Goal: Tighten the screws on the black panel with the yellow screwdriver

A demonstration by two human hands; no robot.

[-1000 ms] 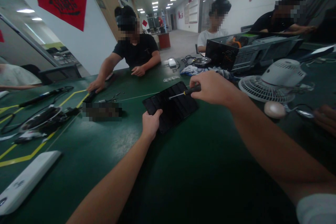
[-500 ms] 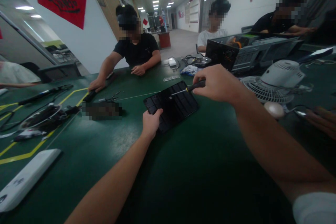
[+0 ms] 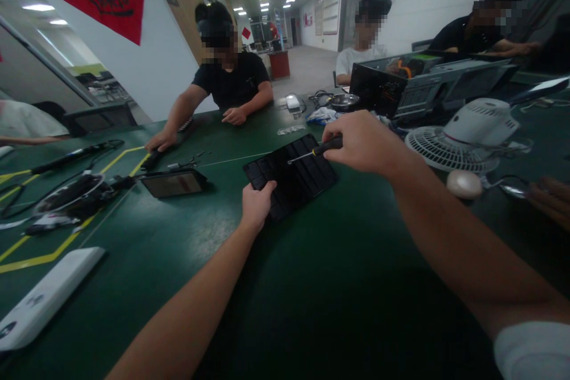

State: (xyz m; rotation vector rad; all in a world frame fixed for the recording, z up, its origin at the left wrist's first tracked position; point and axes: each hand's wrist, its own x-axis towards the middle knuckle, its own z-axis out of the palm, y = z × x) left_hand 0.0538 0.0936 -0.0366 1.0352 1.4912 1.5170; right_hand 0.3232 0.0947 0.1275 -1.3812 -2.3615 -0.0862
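A flat black ribbed panel is tilted over the green table. My left hand grips its near left edge, thumb on top and the other fingers out of sight beneath. My right hand is closed round the dark handle of a screwdriver. The shaft points left and slightly down, and its tip is at the panel's upper middle. Whether the tip touches a screw there is too small to tell.
Left of the panel stands a phone-like device. A white power strip-like bar lies near left, beyond it a cable bundle. At right are a white fan and an open computer case. A person sits opposite, others further right.
My right hand and the screwdriver have shifted slightly left. The panel and my left hand stay nearly in place. The person opposite keeps one hand on a dark object.
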